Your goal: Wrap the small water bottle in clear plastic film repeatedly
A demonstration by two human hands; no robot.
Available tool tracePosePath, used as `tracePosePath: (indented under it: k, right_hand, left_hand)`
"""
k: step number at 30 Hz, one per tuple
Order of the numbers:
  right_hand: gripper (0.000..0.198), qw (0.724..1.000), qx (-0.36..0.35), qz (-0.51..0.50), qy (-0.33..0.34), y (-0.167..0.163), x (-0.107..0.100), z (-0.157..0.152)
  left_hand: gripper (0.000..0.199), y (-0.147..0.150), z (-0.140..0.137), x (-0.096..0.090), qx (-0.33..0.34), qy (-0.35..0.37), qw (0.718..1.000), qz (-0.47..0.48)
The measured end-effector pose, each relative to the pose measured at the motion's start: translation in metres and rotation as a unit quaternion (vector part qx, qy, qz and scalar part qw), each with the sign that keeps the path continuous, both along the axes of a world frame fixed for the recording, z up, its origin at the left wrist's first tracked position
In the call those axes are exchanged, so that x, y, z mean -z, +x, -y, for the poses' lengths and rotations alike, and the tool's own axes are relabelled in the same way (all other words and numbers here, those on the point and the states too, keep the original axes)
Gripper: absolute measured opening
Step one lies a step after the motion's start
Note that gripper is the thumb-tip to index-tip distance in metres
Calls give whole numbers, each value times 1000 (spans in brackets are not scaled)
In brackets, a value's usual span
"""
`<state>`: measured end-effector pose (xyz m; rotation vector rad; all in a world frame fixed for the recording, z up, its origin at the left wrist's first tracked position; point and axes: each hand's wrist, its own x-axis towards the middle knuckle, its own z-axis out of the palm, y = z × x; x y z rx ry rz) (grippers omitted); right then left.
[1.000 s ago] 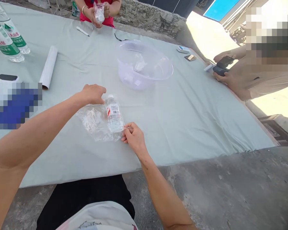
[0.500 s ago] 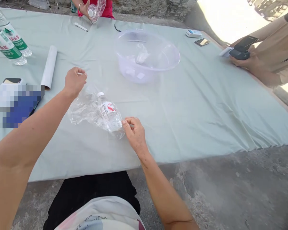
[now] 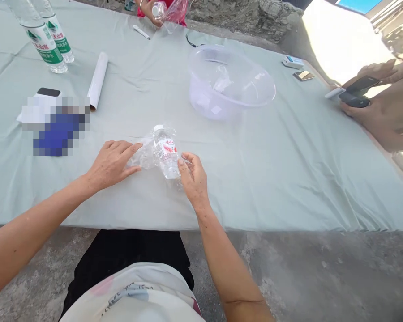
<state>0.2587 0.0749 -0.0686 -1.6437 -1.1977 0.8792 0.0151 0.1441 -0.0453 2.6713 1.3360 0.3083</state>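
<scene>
1. Pinching: R hand (image 3: 194, 179) is holding clear film (image 3: 147, 155) btwn thumb + fingers, narrow gap, right beside base of small btl (image 3: 168, 152); can't tell if fingertips are touching btl itself.
2. L hand (image 3: 111, 163) is reaching over film's L side, palm down, thumb standing wide of fingers, fingertips at film edge.
3. Small btl is lying btwn both hands on cloth-covered table (image 3: 255, 179), white cap pointing away from wearer, film bunching around it.
4. Beyond, slightly R: translucent basin (image 3: 208, 96) is sitting on cloth, crumpled plastic (image 3: 221, 82) lying inside.
5. L side: white roll (image 3: 98, 80) is lying near blurred blue item (image 3: 58, 134); two big btls (image 3: 47, 49) are standing farther back.
6. Far edge: co-worker's hand (image 3: 153, 11) is holding another btl (image 3: 159, 10) w/ film; white pen (image 3: 141, 31) is lying nearby.
7. Far R: another person's hand (image 3: 366, 116) is holding dark device (image 3: 354, 99).
</scene>
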Motion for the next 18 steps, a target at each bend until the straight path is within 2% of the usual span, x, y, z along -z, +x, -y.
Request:
tracePosePath:
  k: [2, 5, 8, 10, 14, 16, 18]
  right_hand:
    - [48, 1000, -2, 0, -3, 1, -2, -2]
    - [46, 999, 7, 39, 12, 2, -7, -3]
    - [41, 986, 10, 148, 78, -3, -12, 0]
    - [39, 962, -12, 241, 124, -13, -14, 3]
    - [41, 901, -107, 398, 134, -44, -13, 7]
    - [39, 876, -165, 436, 119, -62, -10, 8]
    - [37, 860, -218, 449, 102, -79, -5, 8]
  left_hand:
    - [40, -9, -9, -1, -43, 7, 999, -3]
    - [44, -24, -36, -7, -99, 6, 995, 17]
    - [39, -39, -66, -10, -132, 2, 991, 22]
    - [37, -46, -77, -10, -148, -8, 989, 5]
    - [40, -45, -69, -20, -185, 3, 983, 8]
    - [40, -36, -54, -32, -191, 23, 979, 68]
    - [35, -19, -37, -45, -177, 13, 971, 161]
